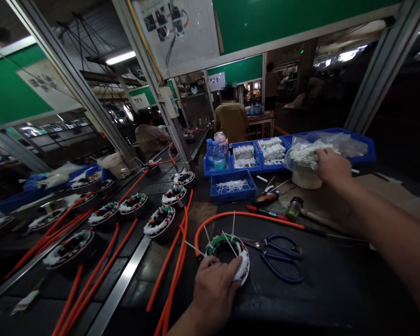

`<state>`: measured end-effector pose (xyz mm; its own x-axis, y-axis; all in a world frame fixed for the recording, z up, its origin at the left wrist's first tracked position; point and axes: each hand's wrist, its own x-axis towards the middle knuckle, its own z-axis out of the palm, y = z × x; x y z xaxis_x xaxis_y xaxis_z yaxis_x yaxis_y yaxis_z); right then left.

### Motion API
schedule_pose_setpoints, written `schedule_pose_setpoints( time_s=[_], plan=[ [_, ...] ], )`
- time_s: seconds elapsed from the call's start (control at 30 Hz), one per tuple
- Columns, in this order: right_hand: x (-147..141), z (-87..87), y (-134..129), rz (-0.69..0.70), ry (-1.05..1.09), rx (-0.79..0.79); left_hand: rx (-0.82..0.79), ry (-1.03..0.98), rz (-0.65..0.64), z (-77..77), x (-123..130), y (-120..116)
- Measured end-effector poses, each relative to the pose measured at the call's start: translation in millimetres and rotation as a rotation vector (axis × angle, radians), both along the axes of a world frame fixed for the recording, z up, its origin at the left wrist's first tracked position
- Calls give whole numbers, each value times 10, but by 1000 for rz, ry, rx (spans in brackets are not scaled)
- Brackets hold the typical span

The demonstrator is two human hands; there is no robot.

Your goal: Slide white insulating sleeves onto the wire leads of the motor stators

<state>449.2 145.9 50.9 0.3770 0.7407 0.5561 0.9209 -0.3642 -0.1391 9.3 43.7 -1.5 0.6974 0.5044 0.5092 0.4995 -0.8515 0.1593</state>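
Note:
My left hand (pixel 215 285) is closed on the near rim of a motor stator (pixel 244 267), a ring with green, red and white parts. Several thin white ties (pixel 234 224) stick up from the ring, and an orange cable (pixel 238 213) curves away from it. Over a pale tub (pixel 306 176), my right hand (pixel 332 165) has its fingers closed at a heap of small white pieces (pixel 303 153) in a clear plastic bag. What is between those fingertips is hidden. Scissors (pixel 283 256) with dark blue handles lie right of the stator.
A blue tray (pixel 215 197) holds thin white ties. Blue bins (pixel 262 166) behind it hold white sleeves and bottles (pixel 217 156). A mallet (pixel 296 207) and a screwdriver (pixel 266 198) lie on the bench. Several stators (pixel 160 221) with orange cables stand leftward. Other people (pixel 231 122) sit further back.

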Motion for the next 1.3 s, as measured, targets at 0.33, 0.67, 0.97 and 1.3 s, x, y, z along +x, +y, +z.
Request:
schedule_pose_setpoints(
  time_s=[0.33,0.67,0.97,1.3],
  plan=[
    [101,119,-22,-14,81,88,30,-20,19,11,18,-5],
    [82,171,-70,41,185,147,43,-39,38,-1,24,-23],
    [-433,383,-366,360,324,425,74,-19,33,38,39,-18],
    [-2028,-103,-1791,1061,279,204,116,31,55,49,-113,73]
  ],
)
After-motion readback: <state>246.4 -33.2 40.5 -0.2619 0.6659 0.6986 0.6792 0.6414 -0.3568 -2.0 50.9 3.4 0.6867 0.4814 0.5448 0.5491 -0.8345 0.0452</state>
